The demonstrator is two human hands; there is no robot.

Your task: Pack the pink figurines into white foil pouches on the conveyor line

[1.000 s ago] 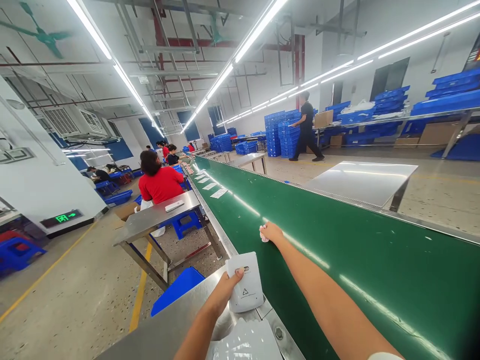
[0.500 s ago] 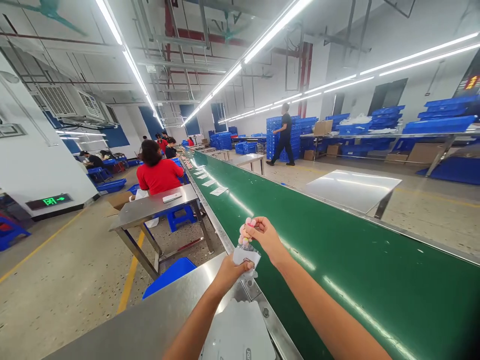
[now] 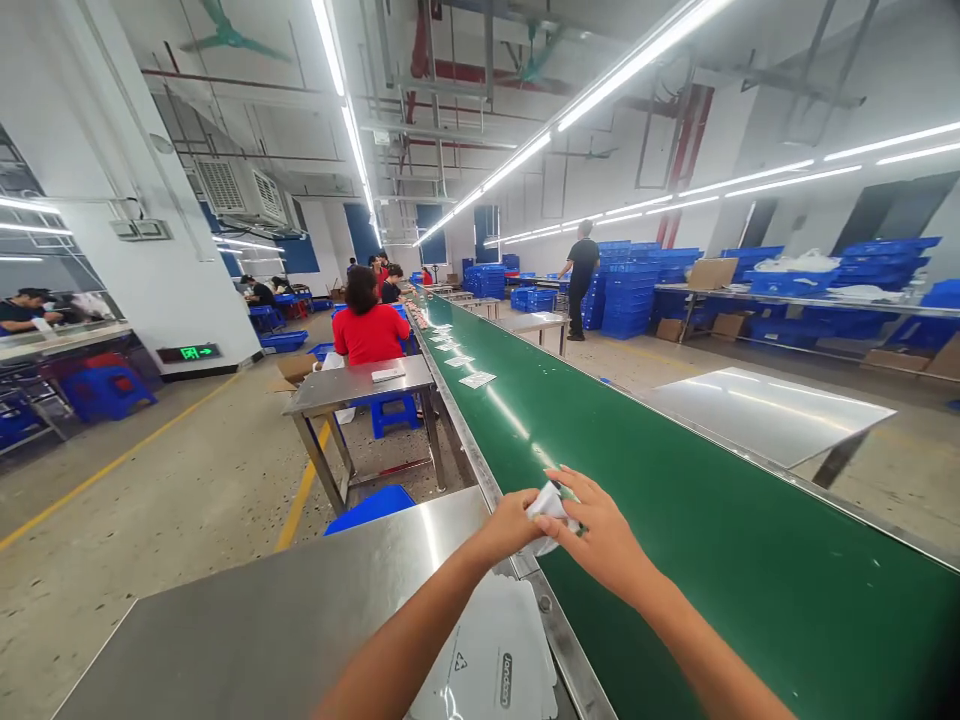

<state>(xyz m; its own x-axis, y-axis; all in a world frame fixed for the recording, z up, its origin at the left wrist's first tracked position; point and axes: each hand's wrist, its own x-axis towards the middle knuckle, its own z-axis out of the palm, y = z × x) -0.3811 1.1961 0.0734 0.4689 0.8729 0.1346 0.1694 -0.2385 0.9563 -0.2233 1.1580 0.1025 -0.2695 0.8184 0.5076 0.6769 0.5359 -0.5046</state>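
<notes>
My left hand (image 3: 511, 527) pinches a small white and clear plastic bag (image 3: 549, 502) by its near side, above the edge of the green conveyor belt (image 3: 637, 455). On the bag's other side is my right hand (image 3: 598, 528), its thumb and fingers closed round it. The bag looks crumpled between the hands. No pink figure shows now, and the bag's contents are hidden. Below my hands, a stack of flat white printed bags (image 3: 487, 650) lies on the metal table (image 3: 300, 610), against the belt's rail.
Several flat packets (image 3: 478, 380) lie farther up the belt. A person in a red shirt (image 3: 371, 335) sits beside a second metal table (image 3: 352, 385). Across the belt stands another metal table (image 3: 772, 405). A person in dark clothes (image 3: 581, 280) stands near stacked blue crates (image 3: 628, 290).
My right hand has moved from the pink figure above the bag to the bag itself. The figure is out of sight. My view has turned left.
</notes>
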